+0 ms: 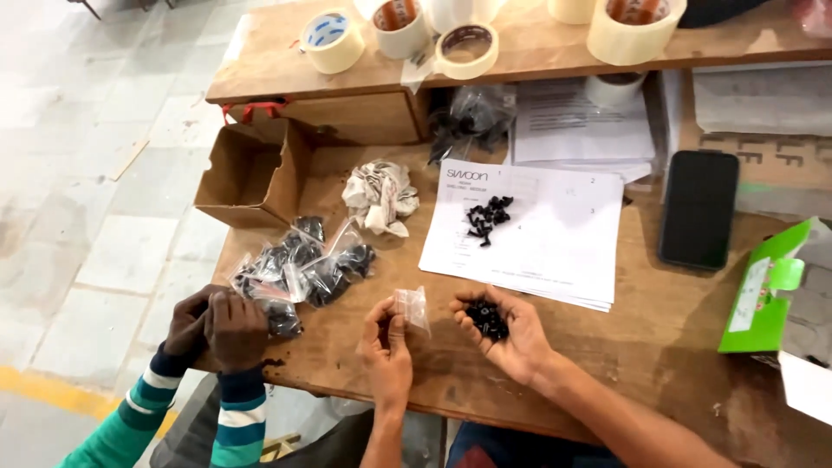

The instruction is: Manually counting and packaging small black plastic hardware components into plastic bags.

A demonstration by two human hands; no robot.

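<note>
Two hands are busy here, both ours: our left hand (pixel 387 345) pinches a small clear plastic bag (pixel 412 306) between thumb and fingertips, a closed grip on its lower edge with the bag sticking up just above it, and our right hand (pixel 507 329) lies palm up and cupped open, just to the right of that grip, with a little heap of black screws (pixel 488 319) sitting in the palm. To do this bit well, we reckon it pays to keep the bag's mouth pulled open and close to the cupped palm, so nothing rolls off onto the tabletop (pixel 659 329). Counting things: one bag in the grip, one handful of screws we can't count singly, and one more loose cluster of screws (pixel 488 217) on the white paper sheets (pixel 555 234) up beyond the right hand. Left of the grip lies a pile of filled bags (pixel 303 264), maybe five or six, hard to tell. One open cardboard box (pixel 247 178) sits past those, one black phone (pixel 698 208) is well off to the right, and at least five tape rolls (pixel 332 39) are on the raised shelf. Another person's two hands (pixel 217 325) in striped sleeves rest at the tabletop's edge, left of ours.
</note>
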